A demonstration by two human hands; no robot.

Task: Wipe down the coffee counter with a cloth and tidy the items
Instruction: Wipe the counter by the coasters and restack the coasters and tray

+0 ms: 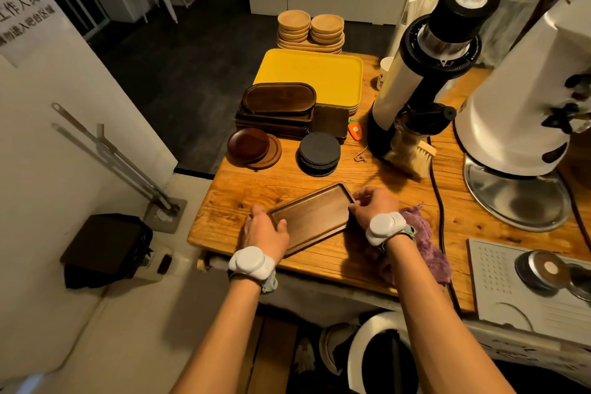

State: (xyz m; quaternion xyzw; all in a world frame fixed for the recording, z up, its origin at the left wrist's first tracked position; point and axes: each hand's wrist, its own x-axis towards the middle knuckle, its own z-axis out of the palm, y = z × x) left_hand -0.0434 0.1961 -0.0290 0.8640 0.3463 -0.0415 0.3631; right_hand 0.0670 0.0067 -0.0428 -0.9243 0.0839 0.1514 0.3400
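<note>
A dark rectangular wooden tray (311, 217) lies at an angle near the front edge of the wooden counter (243, 189). My left hand (263, 230) grips its near left end and my right hand (372, 203) grips its far right corner. A purple cloth (428, 246) lies crumpled on the counter just right of my right wrist, with neither hand on it. Both wrists carry white bands.
Behind the tray stand a stack of black round coasters (319, 153), dark round plates (252, 145), stacked dark trays (276, 109), a yellow tray (311, 77) and light wooden dishes (308, 30). A coffee grinder (425, 73), a brush (407, 153), a black cable (439, 201) and a white machine (524, 112) fill the right.
</note>
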